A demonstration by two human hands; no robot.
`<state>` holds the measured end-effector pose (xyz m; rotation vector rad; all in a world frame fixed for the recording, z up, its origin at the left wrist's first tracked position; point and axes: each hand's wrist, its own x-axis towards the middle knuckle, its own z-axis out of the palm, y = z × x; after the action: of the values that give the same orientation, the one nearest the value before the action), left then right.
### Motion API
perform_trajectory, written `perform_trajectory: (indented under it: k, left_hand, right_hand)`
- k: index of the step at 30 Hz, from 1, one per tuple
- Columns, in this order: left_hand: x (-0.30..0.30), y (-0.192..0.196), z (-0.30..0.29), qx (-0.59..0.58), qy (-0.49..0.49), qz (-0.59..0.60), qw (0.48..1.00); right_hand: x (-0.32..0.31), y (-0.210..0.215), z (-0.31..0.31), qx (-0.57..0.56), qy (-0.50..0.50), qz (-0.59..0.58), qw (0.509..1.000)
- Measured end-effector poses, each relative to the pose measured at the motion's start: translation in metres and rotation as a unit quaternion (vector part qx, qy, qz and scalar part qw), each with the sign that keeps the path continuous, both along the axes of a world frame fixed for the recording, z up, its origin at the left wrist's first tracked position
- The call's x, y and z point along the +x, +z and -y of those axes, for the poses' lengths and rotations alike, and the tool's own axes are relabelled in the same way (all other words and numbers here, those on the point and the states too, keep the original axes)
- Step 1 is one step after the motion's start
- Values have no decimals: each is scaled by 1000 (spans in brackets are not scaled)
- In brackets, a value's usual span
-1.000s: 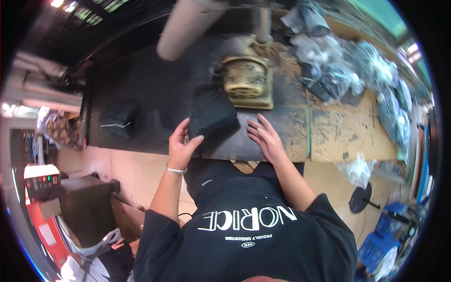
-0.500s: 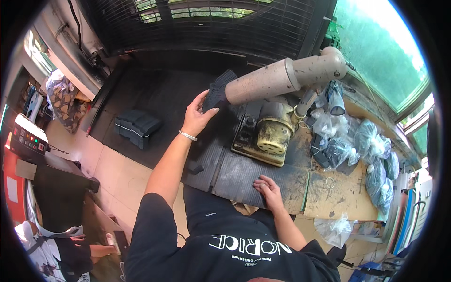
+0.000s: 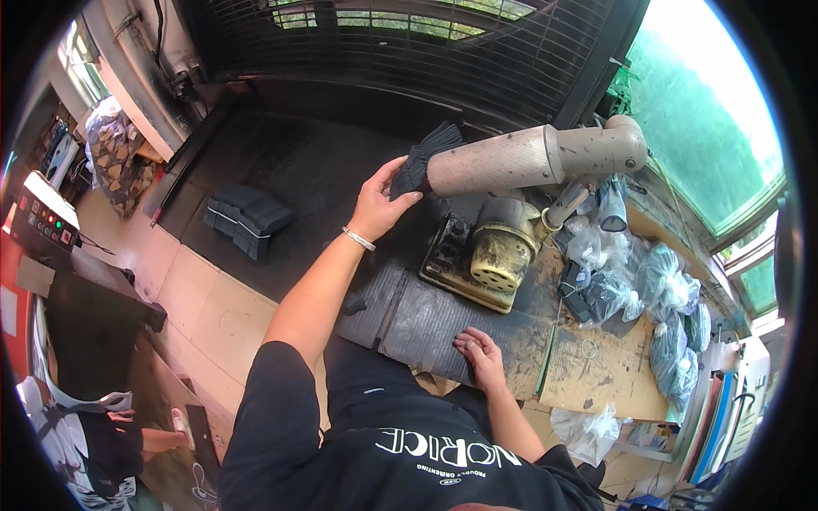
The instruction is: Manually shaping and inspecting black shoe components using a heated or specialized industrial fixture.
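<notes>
My left hand is closed on a stack of thin black pieces, its far end spread like a fan. The stack meets the left end of a grey metal cylinder, part of a machine with an angled arm. Thumb on the near side, fingers on the far side, partly hidden. My right hand rests on the ridged dark mat at the near edge of the bench, fingers loosely bent and holding nothing. Left of the left hand lies a black bundle tied with a pale band.
Below the cylinder stands the stained yellowish machine base. Clear plastic bags with dark contents crowd the bench's right side. A small black scrap lies near my left forearm. At lower left, another person's arm shows beside a control box.
The black pieces in my left hand have fanned out more at their far end. The whole view has shifted slightly. My right hand stays on the mat.
</notes>
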<state>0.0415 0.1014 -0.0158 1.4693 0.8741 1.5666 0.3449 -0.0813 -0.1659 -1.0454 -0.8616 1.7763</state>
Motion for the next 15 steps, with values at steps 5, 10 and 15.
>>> perform_trajectory:
  k: [5, 10, 15]
  left_hand:
    - [-4, -2, 6, 8, 7, 2, 1000]
    - [-7, 0, 15, 8, 19, -2, 1000]
    - [-13, -1, 20, 21, 26, 12, 999]
  right_hand:
    - [-1, 1, 3, 3, 2, 8, 1000]
    - [-1, 0, 4, 14, 0, 20, 1000]
    - [-3, 1, 3, 18, 1, 28, 999]
